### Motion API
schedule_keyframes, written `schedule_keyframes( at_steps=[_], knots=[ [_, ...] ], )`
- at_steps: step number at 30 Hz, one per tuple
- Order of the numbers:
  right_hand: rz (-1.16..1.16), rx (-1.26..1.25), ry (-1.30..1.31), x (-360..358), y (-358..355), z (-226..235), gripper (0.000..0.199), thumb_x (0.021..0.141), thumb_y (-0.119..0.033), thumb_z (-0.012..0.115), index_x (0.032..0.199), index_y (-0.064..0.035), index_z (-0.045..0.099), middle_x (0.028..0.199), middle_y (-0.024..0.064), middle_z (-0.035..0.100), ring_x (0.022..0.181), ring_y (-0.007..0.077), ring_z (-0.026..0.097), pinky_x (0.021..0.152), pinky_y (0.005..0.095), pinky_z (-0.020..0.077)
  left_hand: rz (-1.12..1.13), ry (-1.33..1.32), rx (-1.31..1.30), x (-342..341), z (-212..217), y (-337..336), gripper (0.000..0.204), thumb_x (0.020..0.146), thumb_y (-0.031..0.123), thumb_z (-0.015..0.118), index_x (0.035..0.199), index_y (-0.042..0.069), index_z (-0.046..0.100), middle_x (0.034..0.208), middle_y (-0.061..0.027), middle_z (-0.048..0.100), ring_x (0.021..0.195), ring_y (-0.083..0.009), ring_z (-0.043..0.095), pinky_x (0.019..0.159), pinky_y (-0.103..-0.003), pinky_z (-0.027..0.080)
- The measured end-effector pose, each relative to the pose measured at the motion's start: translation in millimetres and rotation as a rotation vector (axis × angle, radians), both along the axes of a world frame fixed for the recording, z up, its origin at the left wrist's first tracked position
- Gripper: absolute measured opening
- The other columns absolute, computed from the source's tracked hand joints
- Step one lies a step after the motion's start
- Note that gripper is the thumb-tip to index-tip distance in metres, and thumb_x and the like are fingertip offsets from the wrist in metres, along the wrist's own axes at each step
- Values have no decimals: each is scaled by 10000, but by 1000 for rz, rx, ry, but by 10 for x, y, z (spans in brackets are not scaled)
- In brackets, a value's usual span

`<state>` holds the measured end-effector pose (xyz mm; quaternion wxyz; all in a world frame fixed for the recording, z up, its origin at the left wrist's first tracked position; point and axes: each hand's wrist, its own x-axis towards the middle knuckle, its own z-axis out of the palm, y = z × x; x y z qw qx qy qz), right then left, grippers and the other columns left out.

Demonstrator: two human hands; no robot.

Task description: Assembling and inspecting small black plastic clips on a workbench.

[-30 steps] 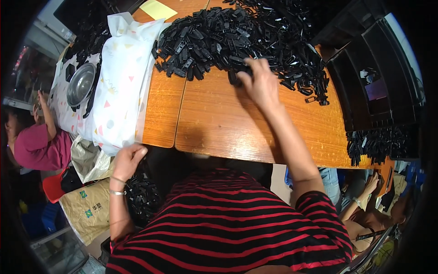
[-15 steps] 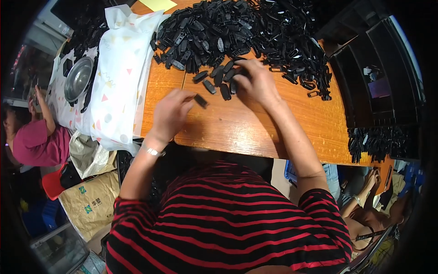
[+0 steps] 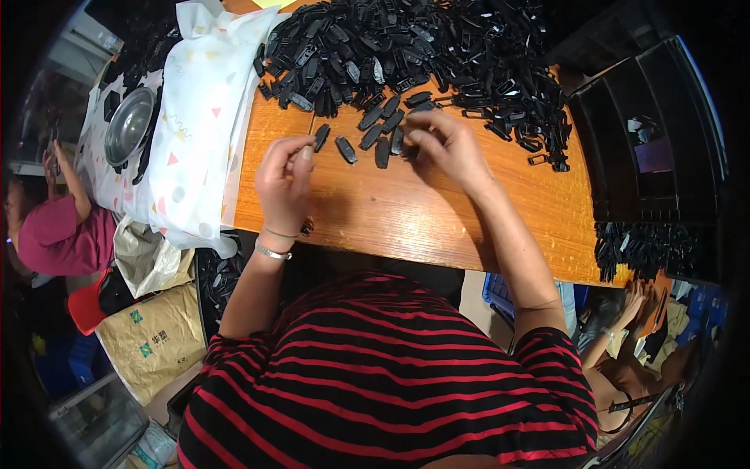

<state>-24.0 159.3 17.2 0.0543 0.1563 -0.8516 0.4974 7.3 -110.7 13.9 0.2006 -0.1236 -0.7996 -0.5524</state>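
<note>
Several small, flat, oval black plastic pieces lie loosely grouped on the wooden table between my hands. My left hand has its thumb and fingertips pinched at one oval black piece, left of the group. A blurred dark piece shows below that hand, at the table's near edge. My right hand is at the group's right side, fingers curled, with a gap between thumb and forefinger. Its fingertips are close to another oval piece; the lower fingers are hidden.
A large heap of black plastic parts covers the table's far side. At left are a patterned white covering and a metal bowl. A black box-like structure stands at right. Other people sit at both sides.
My left hand has moved up and left, from a piece held over the table to another at the group's left, which has turned. My right hand has shifted slightly right and down.
</note>
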Motion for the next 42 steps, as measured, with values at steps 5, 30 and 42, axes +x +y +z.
schedule_keyframes(
  at_steps=[5,30,42],
  knots=[
    [-108,551,279,-198,185,75,191,822,1,637,994,-61,689,946,106,649,776,301,658,662,369,525,7,-186,-130,274,75,-432,140,919,-21,561,1028,5,644,946,-71,635,832,-153,626,745,-271,508],
    [18,260,-112,553,-176,317,313,788,-35,771,971,-2,519,697,47,533,624,133,502,596,298,455,-210,-334,-733,584,202,-410,170,844,154,649,1000,91,672,904,-95,640,830,-324,629,702,-408,511],
    [-49,183,-98,576,-284,261,346,838,-40,722,1148,-5,573,886,143,690,772,200,686,680,308,532,-202,-250,-276,445,30,-16,80,843,26,679,922,23,665,739,-44,570,623,-107,576,590,-240,458]
  ],
)
